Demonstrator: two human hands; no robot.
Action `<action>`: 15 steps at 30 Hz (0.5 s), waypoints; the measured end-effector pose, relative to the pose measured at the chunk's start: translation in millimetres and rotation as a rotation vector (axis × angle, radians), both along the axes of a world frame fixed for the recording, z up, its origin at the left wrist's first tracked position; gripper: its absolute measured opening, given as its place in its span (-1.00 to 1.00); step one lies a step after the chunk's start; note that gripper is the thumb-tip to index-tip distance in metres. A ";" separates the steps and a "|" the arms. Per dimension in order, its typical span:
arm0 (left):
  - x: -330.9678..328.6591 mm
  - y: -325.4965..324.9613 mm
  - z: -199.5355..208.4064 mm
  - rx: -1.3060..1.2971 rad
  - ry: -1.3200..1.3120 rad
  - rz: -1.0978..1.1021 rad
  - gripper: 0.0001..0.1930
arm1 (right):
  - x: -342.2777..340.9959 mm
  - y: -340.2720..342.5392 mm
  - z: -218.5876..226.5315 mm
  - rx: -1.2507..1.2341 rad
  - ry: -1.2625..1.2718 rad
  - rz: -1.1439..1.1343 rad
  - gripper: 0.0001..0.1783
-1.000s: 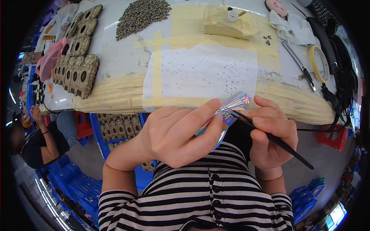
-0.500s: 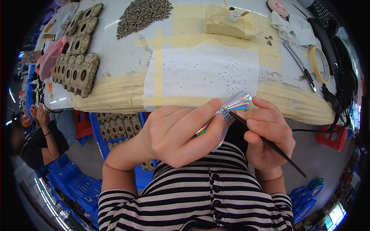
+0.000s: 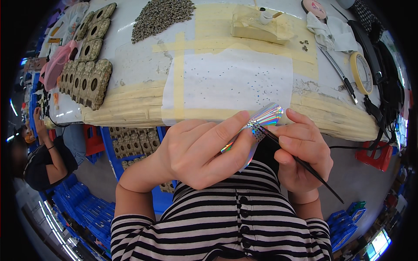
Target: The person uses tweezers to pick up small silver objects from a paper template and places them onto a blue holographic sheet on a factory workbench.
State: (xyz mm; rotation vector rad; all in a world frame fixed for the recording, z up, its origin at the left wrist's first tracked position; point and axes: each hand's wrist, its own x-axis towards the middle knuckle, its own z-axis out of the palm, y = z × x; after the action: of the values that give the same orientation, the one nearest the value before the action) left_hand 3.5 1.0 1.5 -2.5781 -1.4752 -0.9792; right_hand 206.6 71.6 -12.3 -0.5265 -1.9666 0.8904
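Observation:
My left hand [image 3: 204,150] pinches a shiny holographic sheet [image 3: 269,115], bent between thumb and fingers, just off the table's front edge. A patch of small dark dots shows on the sheet beside the fingertips. Slim black tweezers [image 3: 307,164] lie in my right hand [image 3: 302,150], gripped between thumb and fingers, and their tips reach the dotted patch. Whether anything sits between those tips is too small to tell. Beyond my hands, a white paper sheet [image 3: 226,82] taped to the table carries many tiny scattered specks.
Camouflage-patterned pieces with round holes [image 3: 89,82] stand at left, near a pink object [image 3: 58,65]. Farther back are a heap of small metallic parts [image 3: 161,19] and a taped block [image 3: 259,30]. A tape roll [image 3: 361,73] and a cutter [image 3: 344,80] lie right. Another person [image 3: 48,161] sits left.
The tweezers' rear end has dipped slightly down and left as my right hand shifts a little. My left hand and the sheet stay nearly still. The other person's hand at left has moved.

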 end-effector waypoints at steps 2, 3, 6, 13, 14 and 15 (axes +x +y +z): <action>0.3 -0.1 0.1 -0.002 -0.001 0.001 -0.73 | 0.2 0.1 0.5 0.002 -0.007 0.002 -0.71; 0.3 -0.4 -0.1 -0.003 -0.003 0.001 -0.73 | 0.2 0.2 0.5 0.003 -0.009 0.003 -0.71; 0.3 -0.6 -1.5 0.003 -0.006 0.002 -0.73 | 0.7 0.8 0.4 0.006 -0.012 0.014 -0.71; 0.3 0.2 -0.3 0.007 0.010 0.001 -0.74 | 0.6 0.6 -0.5 0.015 -0.012 0.013 -0.70; 0.4 0.6 -0.1 0.008 0.006 0.000 -0.74 | 0.6 0.8 -0.5 0.015 -0.011 0.015 -0.70; 0.5 0.9 0.1 0.010 0.003 -0.001 -0.74 | 0.6 0.9 -0.6 0.014 -0.010 0.017 -0.70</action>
State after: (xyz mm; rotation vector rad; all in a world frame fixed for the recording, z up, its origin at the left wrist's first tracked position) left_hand 4.1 1.9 1.6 -2.5726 -1.4651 -0.9803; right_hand 207.2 72.5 -12.8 -0.5072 -1.9876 0.8857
